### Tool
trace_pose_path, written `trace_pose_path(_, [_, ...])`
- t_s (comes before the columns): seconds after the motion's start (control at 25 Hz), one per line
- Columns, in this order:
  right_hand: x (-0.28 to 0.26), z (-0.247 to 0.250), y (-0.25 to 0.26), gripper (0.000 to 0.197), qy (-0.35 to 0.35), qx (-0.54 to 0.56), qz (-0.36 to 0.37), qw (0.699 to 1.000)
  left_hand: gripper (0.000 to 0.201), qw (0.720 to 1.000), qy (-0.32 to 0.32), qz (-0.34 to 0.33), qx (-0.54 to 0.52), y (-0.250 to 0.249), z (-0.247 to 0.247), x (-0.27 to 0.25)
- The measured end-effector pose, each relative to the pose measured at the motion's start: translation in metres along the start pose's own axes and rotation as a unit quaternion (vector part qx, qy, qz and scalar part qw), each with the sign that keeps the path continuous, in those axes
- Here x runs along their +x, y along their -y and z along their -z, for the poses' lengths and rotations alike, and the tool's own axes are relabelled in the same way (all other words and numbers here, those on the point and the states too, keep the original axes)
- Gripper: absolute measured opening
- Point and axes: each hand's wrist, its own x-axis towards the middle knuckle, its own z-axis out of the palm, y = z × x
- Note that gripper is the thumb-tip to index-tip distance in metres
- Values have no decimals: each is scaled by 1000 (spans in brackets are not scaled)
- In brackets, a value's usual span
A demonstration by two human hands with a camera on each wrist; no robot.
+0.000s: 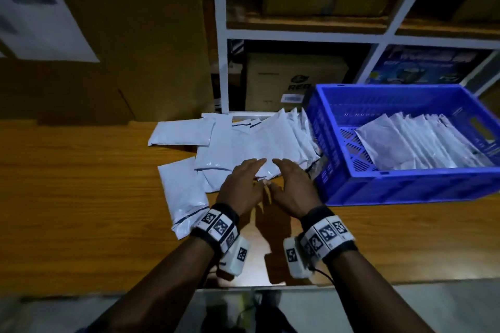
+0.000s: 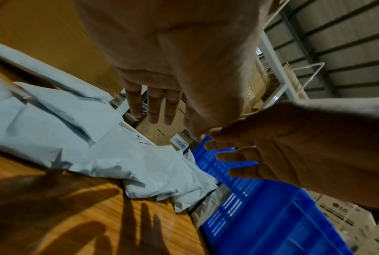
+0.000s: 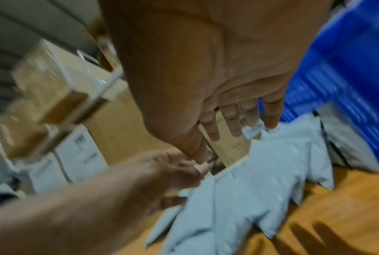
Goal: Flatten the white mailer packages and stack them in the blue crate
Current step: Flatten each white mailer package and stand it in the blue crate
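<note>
A carton [image 1: 295, 81] on the lower shelf behind the desk shows "RED" in dark letters, with a barcode label [image 1: 292, 98] below it, too small to read. In the left wrist view, a white box [image 2: 345, 213] bears "LG".

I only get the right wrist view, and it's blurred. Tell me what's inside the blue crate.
Observer: The head view shows the blue crate holding an overlapping row of white mailers toward its right side.
Operator: Report any loose mailers left of the pile.
Observer: Two lie on the wooden table: the back mailer and the near mailer.
Operator: Say whether the left hand grips anything.
Observer: No. The left hand has straight fingers over the pile and holds nothing.
</note>
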Motion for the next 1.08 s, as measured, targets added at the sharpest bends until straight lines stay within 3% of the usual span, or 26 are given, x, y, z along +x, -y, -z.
trace_pose_path(0.2, [62, -14, -18, 57, -31, -16, -57, 998, 56, 999, 39, 3, 39, -1, -3, 54])
trace_pose_path(0.32, [101, -16, -29, 59, -32, -85, -105, 990, 55, 996, 63, 11, 69, -2, -11, 98])
trace_pose_path(0.48, [138, -24, -43, 68, -8, -143, -159, 977, 54, 989, 84, 25, 120, 2, -16, 149])
trace_pose_path(0.72, [169, -24, -43, 98, -22, -104, -202, 974, 60, 985, 99, 27, 136, 17, -23, 187])
trace_pose_path(0.84, [167, -17, -43, 89, -66, -82, -194, 975, 77, 984, 97, 0, 147, 17, -21, 192])
trace_pose_path(0.92, [160, -10, -40, 76, -95, -97, -173, 976, 92, 978, 78, -58, 184, 12, -16, 194])
trace_pose_path(1.0, [150, -3, -34, 63, -117, -133, -147, 973, 101, 952, 79, -126, 269, -1, -8, 192])
trace_pose_path(1.08, [134, 1, -25, 49, -145, -151, -112, 971, 97, 922, 94, -168, 336, -19, 7, 184])
